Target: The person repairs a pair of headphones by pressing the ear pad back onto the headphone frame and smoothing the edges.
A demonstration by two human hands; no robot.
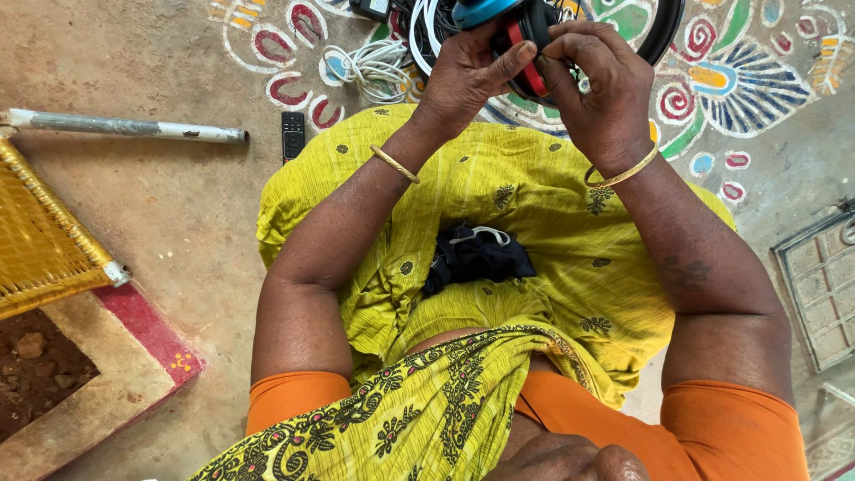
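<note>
Gripping headphones – black, red-trimmed, seemingly blue-cupped | left hand, right hand – fingers pinching

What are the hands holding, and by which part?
Both the left hand and the right hand grip a pair of headphones at its red-and-black ear cup.

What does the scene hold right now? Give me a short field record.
left hand: grips the headphones, thumb along the red-and-black ear cup
right hand: fingers curled over the same ear cup
lap: dark cloth bundle on yellow fabric
floor: coiled white cable, black remote, pale pipe
left edge: woven yellow seat
</note>
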